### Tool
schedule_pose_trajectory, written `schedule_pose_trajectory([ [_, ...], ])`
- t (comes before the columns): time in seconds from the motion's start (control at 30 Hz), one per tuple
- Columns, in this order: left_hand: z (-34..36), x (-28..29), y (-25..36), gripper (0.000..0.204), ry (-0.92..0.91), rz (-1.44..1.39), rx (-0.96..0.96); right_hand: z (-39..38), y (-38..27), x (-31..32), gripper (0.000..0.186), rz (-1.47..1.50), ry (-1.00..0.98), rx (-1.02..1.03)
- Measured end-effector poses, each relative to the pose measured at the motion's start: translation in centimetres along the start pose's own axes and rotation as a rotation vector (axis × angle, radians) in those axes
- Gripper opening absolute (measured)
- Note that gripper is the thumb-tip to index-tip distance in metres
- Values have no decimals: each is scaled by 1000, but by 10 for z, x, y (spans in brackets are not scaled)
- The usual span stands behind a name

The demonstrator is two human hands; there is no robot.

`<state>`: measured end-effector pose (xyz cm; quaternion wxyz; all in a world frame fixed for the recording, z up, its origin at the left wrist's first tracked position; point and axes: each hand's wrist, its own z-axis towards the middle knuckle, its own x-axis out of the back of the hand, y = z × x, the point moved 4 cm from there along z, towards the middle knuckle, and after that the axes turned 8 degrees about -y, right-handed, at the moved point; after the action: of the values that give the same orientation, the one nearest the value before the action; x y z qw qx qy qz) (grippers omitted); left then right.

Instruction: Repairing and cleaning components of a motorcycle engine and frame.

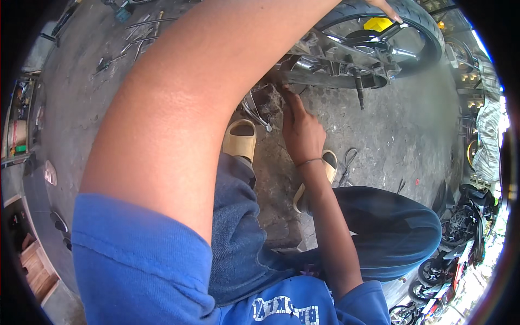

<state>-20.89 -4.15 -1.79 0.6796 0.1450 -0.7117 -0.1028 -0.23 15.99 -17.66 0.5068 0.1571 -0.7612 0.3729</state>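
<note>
My left arm crosses the upper part of the view toward a motorcycle wheel point(433, 40) with a black tyre. My left hand point(387, 10), mostly cut off by the upper edge, reaches over the tyre, its fingertip on a spoke. Below the dirty metal frame parts point(325, 51) beside the wheel, my right hand point(304, 130) has its fingers bent and its index finger reaching up. Its fingertips meet dark parts in shadow, and what they hold is hidden. A metal stand-like lever point(255, 111) lies just left of it. A yellow piece point(377, 24) shows behind the spokes.
Several long tools and rods point(138, 38) lie on the concrete floor point(81, 114) at the far left. My tan sandals point(239, 142) are beneath the frame. A looped dark strap point(349, 162) lies right of my right hand. Motorcycles point(460, 233) stand along the right side.
</note>
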Motion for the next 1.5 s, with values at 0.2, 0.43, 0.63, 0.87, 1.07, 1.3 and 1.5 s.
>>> schedule_pose_trajectory([
  [0.2, -8, 2, 5, 121, -23, 12, 10, -6, 16, 0, 39, -5, 33, 7],
  [0.43, -3, -1, -6, 121, 1, -51, -4, -19, 3, -5, 41, 148, 118, 123],
  [0.63, -17, 5, 8, 121, -23, 55, 17, 3, 37, 9, 42, 82, 112, -32],
  [0.87, -6, 0, 3, 120, -10, 6, -35, -3, 47, 2, 42, 101, 81, 52],
  [1.07, 4, -3, -4, 120, 19, -42, -39, -7, 46, 20, 42, 142, 21, -16],
  [1.3, 4, -5, -1, 122, 1, -107, -78, 13, 54, 10, 42, 77, 126, 77],
  [1.5, 15, 7, 15, 124, -140, -83, 175, -2, 63, 23, 42, 149, 22, -50],
])
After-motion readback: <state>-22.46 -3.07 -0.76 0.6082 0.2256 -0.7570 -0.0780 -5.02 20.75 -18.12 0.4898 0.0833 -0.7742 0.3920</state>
